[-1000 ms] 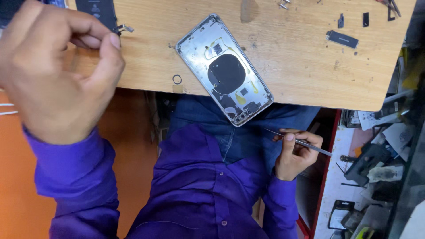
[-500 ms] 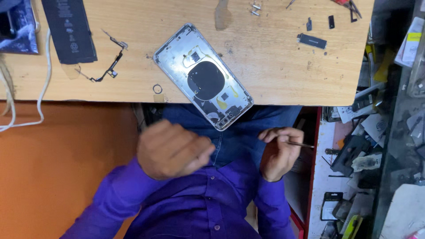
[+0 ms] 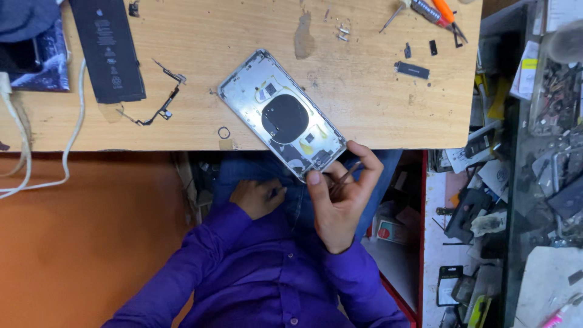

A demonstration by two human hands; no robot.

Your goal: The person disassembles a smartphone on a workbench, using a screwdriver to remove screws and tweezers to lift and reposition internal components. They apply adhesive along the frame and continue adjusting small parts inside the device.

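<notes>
The right hand (image 3: 340, 200) has risen from the lap – it now pinches thin tweezers (image 3: 347, 176) at the phone housing (image 3: 282, 115), which overhangs the worktop (image 3: 364, 109) edge. Left hand (image 3: 258, 197) has dropped to the thigh – loosely curled, holding nothing visible

The near corner of the silver opened phone housing (image 3: 282, 115) is covered by the right hand's (image 3: 340, 197) thumb. The thin dark tool (image 3: 345, 177) in that hand is mostly hidden by its fingers. The long black battery (image 3: 107, 48) and the orange-handled screwdrivers (image 3: 437, 12) run off the top edge. The tiny screws (image 3: 343, 33) on the wooden worktop (image 3: 376, 109) are too small to make out.
</notes>
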